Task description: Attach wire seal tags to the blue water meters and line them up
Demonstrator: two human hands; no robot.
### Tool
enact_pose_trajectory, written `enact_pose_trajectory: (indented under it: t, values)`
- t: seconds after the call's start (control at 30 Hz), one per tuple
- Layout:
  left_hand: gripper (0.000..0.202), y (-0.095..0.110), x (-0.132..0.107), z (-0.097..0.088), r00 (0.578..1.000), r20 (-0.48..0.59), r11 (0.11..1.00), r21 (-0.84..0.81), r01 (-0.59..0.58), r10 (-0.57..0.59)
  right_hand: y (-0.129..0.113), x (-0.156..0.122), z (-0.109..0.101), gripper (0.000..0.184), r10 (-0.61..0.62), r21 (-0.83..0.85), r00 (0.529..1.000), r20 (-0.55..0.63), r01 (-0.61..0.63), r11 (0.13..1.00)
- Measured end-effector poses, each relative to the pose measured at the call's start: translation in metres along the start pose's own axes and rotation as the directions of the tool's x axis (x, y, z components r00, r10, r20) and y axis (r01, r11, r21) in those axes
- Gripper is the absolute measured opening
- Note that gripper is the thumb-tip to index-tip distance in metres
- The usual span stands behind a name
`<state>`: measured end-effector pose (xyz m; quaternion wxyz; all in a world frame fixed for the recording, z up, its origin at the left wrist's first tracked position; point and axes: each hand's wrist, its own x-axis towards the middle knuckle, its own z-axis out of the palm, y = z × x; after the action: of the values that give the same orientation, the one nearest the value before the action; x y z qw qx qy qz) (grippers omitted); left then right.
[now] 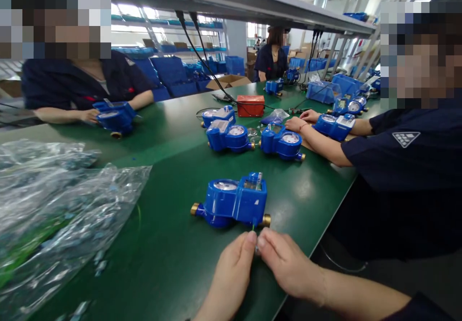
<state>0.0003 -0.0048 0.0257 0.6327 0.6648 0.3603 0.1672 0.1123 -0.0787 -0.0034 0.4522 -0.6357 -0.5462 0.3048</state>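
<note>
Two bare hands come together at the table's near edge. The left hand (233,268) pinches a thin green strand (253,227) between thumb and fingers; the right hand (288,263), just beside it at three o'clock, seems to have its thumb and fingers curled on a small pale piece (257,250), mostly hidden. Directly ahead, toward twelve o'clock, a blue meter (221,203) rests on the green table (162,263), touched by neither palm; the strand rises toward its underside near the brass end (266,220) at four o'clock.

I'd judge the meter heavy, rigid and slick-skinned, with its clear dial cover the fragile part: grip the body from both sides or take the brass ends. The strand looks light and springy, likely to slip, so it suits a fingertip pinch near its tip.

Plastic bags (108,196) lie at nine o'clock, limp and slippery-looking.
</note>
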Motion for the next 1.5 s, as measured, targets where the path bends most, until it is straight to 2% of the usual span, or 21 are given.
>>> enact_pose_trajectory:
  t: [0.07,0.13,0.23,0.3,0.37,0.43,0.5,0.53,0.57,0.63,0.73,0.83,0.9,0.97,1.03,1.1,1.17,1.23,1.3,1.4,1.5]
  values:
    - [0.041,0.002,0.002,-0.003,0.999,0.041,0.997,-0.065,0.037,-0.034,0.003,-0.001,-0.003,0.025,-0.26,-0.349,0.963,-0.067,0.221,0.911]
    - [0.042,0.003,0.003,-0.003,0.994,0.075,0.987,-0.138,0.086,-0.076,0.009,-0.001,-0.008,0.022,-0.456,-0.587,0.89,-0.009,0.364,0.723]
    - [0.043,0.001,0.005,-0.002,0.989,0.087,0.977,-0.168,0.129,-0.116,0.014,0.004,-0.012,0.019,-0.55,-0.7,0.829,0.099,0.451,0.554]
    - [0.042,-0.001,0.006,-0.002,0.993,0.065,0.984,-0.14,0.111,-0.102,0.014,0.008,-0.011,0.021,-0.559,-0.671,0.823,0.104,0.473,0.572]
    - [0.04,-0.003,0.007,-0.002,0.997,0.035,0.994,-0.084,0.067,-0.064,0.01,0.012,-0.007,0.024,-0.457,-0.507,0.889,0.042,0.413,0.757]
    - [0.04,-0.004,0.009,-0.005,0.999,0.031,0.999,-0.021,0.031,-0.03,0.004,0.014,-0.001,0.03,-0.184,-0.179,0.983,0.008,0.182,0.967]
    - [0.041,-0.003,0.01,-0.008,0.998,0.069,1.0,0.016,0.013,-0.014,-0.001,0.013,0.004,0.034,0.068,0.102,0.994,0.085,-0.076,0.992]
    - [0.041,-0.003,0.011,-0.009,0.996,0.086,1.0,0.024,0.009,-0.011,-0.003,0.012,0.005,0.034,0.106,0.135,0.99,0.096,-0.119,0.984]
    - [0.04,-0.002,0.012,-0.011,0.995,0.099,1.0,0.021,0.006,-0.008,-0.003,0.01,0.006,0.034,0.08,0.088,0.995,0.058,-0.085,0.993]
    - [0.037,-0.002,0.014,-0.013,0.993,0.119,1.0,-0.022,0.018,-0.015,-0.001,0.007,0.005,0.028,-0.127,-0.203,0.989,-0.074,0.11,0.973]
    - [0.038,-0.004,0.016,-0.013,0.986,0.145,0.986,-0.135,0.101,-0.081,0.009,0.006,-0.001,0.019,-0.469,-0.629,0.88,-0.07,0.326,0.706]
    - [0.042,-0.006,0.017,-0.01,0.983,0.106,0.97,-0.173,0.17,-0.153,0.017,0.012,-0.005,0.014,-0.585,-0.733,0.809,0.049,0.427,0.529]
    - [0.043,-0.005,0.018,-0.009,0.988,0.079,0.976,-0.165,0.146,-0.134,0.019,0.016,-0.005,0.014,-0.605,-0.697,0.795,0.048,0.461,0.55]
    - [0.041,-0.002,0.019,-0.008,0.994,0.085,0.985,-0.146,0.087,-0.075,0.015,0.019,-0.001,0.017,-0.484,-0.521,0.874,-0.05,0.391,0.759]
    - [0.04,0.0,0.02,-0.008,0.996,0.087,0.994,-0.1,0.035,-0.026,0.008,0.019,0.006,0.022,-0.152,-0.128,0.981,-0.121,0.136,0.982]
    - [0.039,0.001,0.022,-0.009,0.997,0.075,0.999,-0.046,0.008,-0.004,0.001,0.017,0.011,0.025,0.192,0.27,0.981,-0.029,-0.178,0.946]
    - [0.04,0.001,0.023,-0.011,0.998,0.07,0.999,-0.041,0.009,-0.006,-0.004,0.014,0.014,0.026,0.288,0.376,0.957,0.021,-0.274,0.885]
    - [0.04,0.001,0.023,-0.011,0.995,0.096,0.993,-0.109,0.049,-0.039,-0.005,0.011,0.013,0.026,0.166,0.166,0.98,-0.111,-0.146,0.975]
    - [0.043,0.002,0.022,-0.01,0.989,0.116,0.975,-0.192,0.111,-0.09,-0.001,0.01,0.009,0.023,-0.125,-0.237,0.965,-0.231,0.068,0.969]
    - [0.051,0.004,0.02,-0.005,0.985,0.066,0.954,-0.249,0.168,-0.157,0.007,0.012,0.002,0.02,-0.442,-0.648,0.886,-0.143,0.254,0.719]
    - [0.056,0.006,0.016,0.0,0.982,-0.003,0.949,-0.255,0.183,-0.19,0.012,0.016,-0.005,0.017,-0.532,-0.772,0.847,0.004,0.341,0.536]
